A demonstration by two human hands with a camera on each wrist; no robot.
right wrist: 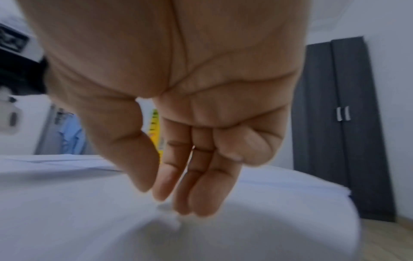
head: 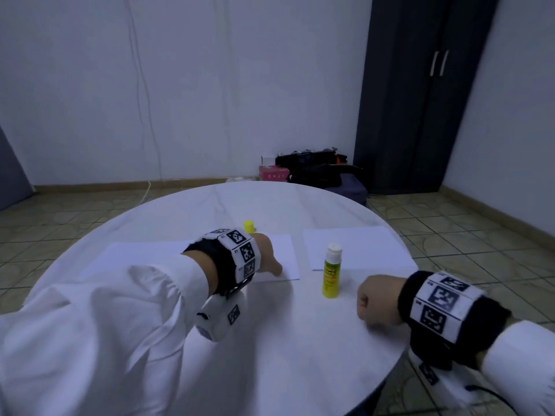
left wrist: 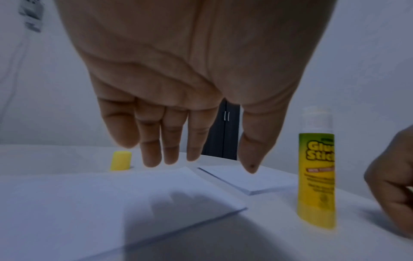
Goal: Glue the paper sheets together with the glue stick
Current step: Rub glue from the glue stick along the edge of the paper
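Round white table [head: 210, 340] in a bare room: pale walls, tiled floor, dark wardrobe [head: 420, 94] far right, bags and a pink box on the floor behind the table. Head view: two white paper sheets lie flat side by side, left sheet [head: 144, 256] and right sheet [head: 357, 247], apart with a gap between them. Glue stick [head: 331, 271] stands upright, uncapped, on the table just near of the right sheet's near-left corner. Its yellow cap [head: 249, 227] stands on the table at the far edge of the left sheet. Left hand [head: 267, 256] is over the right end of the left sheet, fingers pointing down; contact with the paper can't be confirmed here. Right hand [head: 380, 300] sits near the table's right edge, right of the glue stick, fingers curled under, nothing visible in it. Left wrist view: left hand [left wrist: 190, 79] flat, fingers [left wrist: 152, 141] straight and together, thumb apart, holding nothing, hovering over the left sheet [left wrist: 89, 203] with its shadow on the paper; cap [left wrist: 120, 160] beyond, glue stick [left wrist: 316, 176] at right, right sheet [left wrist: 245, 180] behind. Right wrist view: blurred; right hand [right wrist: 178, 106] loosely relaxed, fingers pointing down at the table [right wrist: 67, 211], empty; a strip of the yellow glue stick [right wrist: 154, 130] shows between thumb and fingers, not gripped.
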